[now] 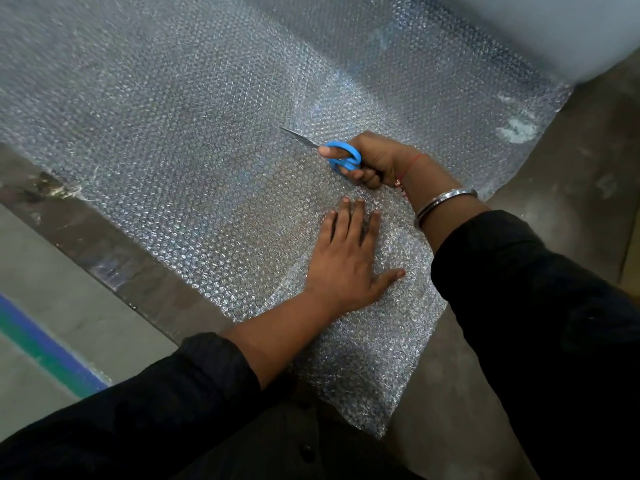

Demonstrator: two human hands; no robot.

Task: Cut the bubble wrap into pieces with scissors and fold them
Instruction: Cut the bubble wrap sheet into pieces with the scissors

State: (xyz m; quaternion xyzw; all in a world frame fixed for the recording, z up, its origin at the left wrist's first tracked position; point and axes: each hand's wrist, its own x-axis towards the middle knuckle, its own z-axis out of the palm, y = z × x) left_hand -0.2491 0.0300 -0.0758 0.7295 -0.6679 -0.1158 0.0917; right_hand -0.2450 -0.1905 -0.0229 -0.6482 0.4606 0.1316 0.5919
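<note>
Sleeves of dark cloth fill the near edge of the view, one on each forearm. Beyond them the left hand (pixel 349 258) lies palm down on the bubble wrap (pixel 180 143), fingers straight and slightly spread, thumb stretched out to the side, pressing the sheet flat against the floor (pixel 568 209). Just past those fingertips the right hand (pixel 370 161) crosses over, curled round the blue handles of the scissors (pixel 332 152); the thumb goes through one loop, the other fingers wrap the second. A metal bangle (pixel 443 202) and a red thread (pixel 414 161) circle that wrist. The blades look closed and point away to the left, lying low over the wrap. Farther still the sheet spreads wide toward a blurred pale roll (pixel 554 32). Left of the fingers runs a dark floor strip (pixel 104 244), then blue and green tape (pixel 45 348).
</note>
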